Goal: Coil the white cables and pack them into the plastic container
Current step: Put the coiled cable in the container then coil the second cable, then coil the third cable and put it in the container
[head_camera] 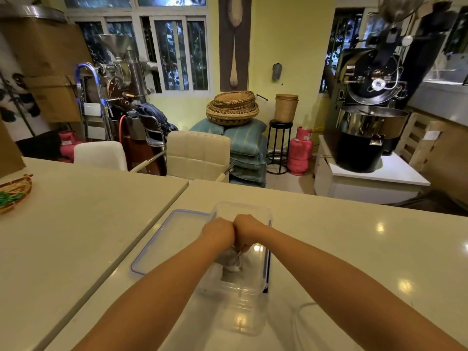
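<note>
A clear plastic container (263, 264) stands on the white table in front of me. Both my hands reach down into it, knuckles touching. My left hand (219, 231) and my right hand (249, 228) are curled over a bundle of white cable (234, 260) that lies inside the container; the fingertips are hidden under the hands. Another white cable (301, 315) lies loose on the table to the right of the container, near me.
The container's lid (162, 241), clear with a blue rim, lies flat just left of the container. A woven basket (15, 193) sits at the far left table edge. Two pale chairs (197, 155) stand behind the table.
</note>
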Available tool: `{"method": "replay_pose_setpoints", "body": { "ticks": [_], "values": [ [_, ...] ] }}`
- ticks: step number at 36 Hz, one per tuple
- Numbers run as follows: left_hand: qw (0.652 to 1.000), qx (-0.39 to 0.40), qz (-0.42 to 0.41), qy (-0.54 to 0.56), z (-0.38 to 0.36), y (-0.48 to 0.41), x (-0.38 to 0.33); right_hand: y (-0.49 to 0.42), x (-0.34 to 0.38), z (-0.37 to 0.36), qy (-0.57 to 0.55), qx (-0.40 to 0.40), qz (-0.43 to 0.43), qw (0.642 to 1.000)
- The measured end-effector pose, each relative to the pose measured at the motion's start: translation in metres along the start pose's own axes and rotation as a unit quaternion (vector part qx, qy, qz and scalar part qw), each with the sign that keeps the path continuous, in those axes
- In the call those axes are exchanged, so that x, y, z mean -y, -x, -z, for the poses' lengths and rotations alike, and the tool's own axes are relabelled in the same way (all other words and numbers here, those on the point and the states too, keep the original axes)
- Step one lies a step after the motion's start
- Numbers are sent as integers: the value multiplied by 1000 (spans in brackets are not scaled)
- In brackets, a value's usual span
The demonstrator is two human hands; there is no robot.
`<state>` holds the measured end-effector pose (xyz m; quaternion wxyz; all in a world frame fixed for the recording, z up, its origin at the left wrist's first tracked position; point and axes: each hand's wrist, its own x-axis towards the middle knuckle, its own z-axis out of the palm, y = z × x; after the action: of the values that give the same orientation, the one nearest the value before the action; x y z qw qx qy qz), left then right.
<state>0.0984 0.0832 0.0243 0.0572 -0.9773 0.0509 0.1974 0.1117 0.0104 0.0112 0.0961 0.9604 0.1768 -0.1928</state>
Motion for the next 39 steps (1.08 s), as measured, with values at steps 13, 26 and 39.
{"method": "replay_pose_setpoints", "body": {
  "ticks": [13, 26, 39],
  "values": [
    [999, -33, -29, 26, 17, 6, 4, 15, 2, 10, -135, -20, -54, 989],
    [982, -103, -145, 69, 41, 20, -26, 84, -58, 35, -270, -151, -59, 949],
    [942, 24, -328, 62, 4, 63, -126, 185, -129, -38, -325, -100, -166, 926]
  ]
}}
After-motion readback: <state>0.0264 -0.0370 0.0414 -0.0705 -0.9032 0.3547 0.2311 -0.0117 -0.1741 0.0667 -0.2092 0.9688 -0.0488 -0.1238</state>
